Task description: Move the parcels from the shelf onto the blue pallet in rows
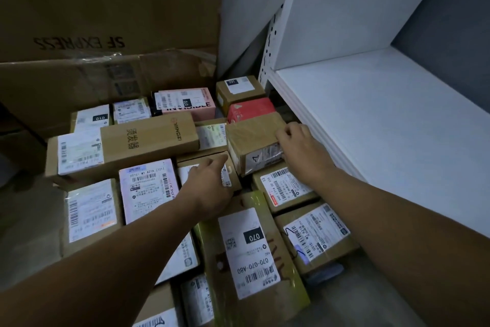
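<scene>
Many labelled parcels lie packed side by side on the floor area at the left, covering whatever is beneath them. My right hand [295, 141] grips the top right edge of a brown taped parcel [252, 138], which sits tilted on the others beside a red box [250, 109]. My left hand [209, 188] rests on a small labelled parcel [230, 167], its thumb stretched toward the taped parcel's lower corner. The white shelf [384, 127] is at the right. A long brown box [138, 143] lies across the pile.
Large cardboard cartons [106, 8] stand behind the pile at the back left. A perforated white shelf upright [267, 58] rises just behind the red box. A yellow-wrapped parcel [254, 252] lies nearest me. Grey floor shows at the lower right.
</scene>
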